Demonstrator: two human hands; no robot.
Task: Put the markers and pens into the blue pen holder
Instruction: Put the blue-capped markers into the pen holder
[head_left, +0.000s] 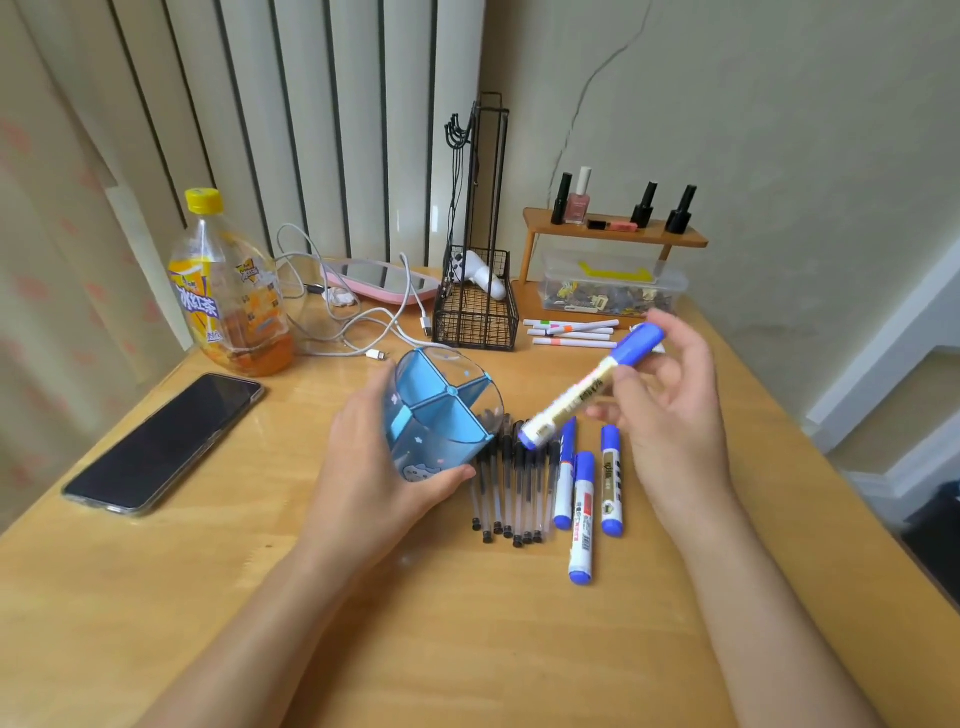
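Observation:
My left hand (374, 467) grips the blue pen holder (441, 410), a clear cup with blue dividers, lifted and tilted so its open mouth faces right. My right hand (670, 410) holds a blue-capped whiteboard marker (587, 389) slanted down, its lower end just right of the holder's rim. Under both, on the wooden table (260, 561), lie several black pens (511, 493) in a row and three blue markers (584, 514) beside them. Several thin white markers (571, 332) with coloured bands lie farther back.
A black phone (166, 441) lies at the left, an orange drink bottle (228, 291) behind it with white cables (353, 332). A black wire basket (475, 312), a clear box (613, 286) and a small wooden shelf (613, 231) with nail polish stand at the back.

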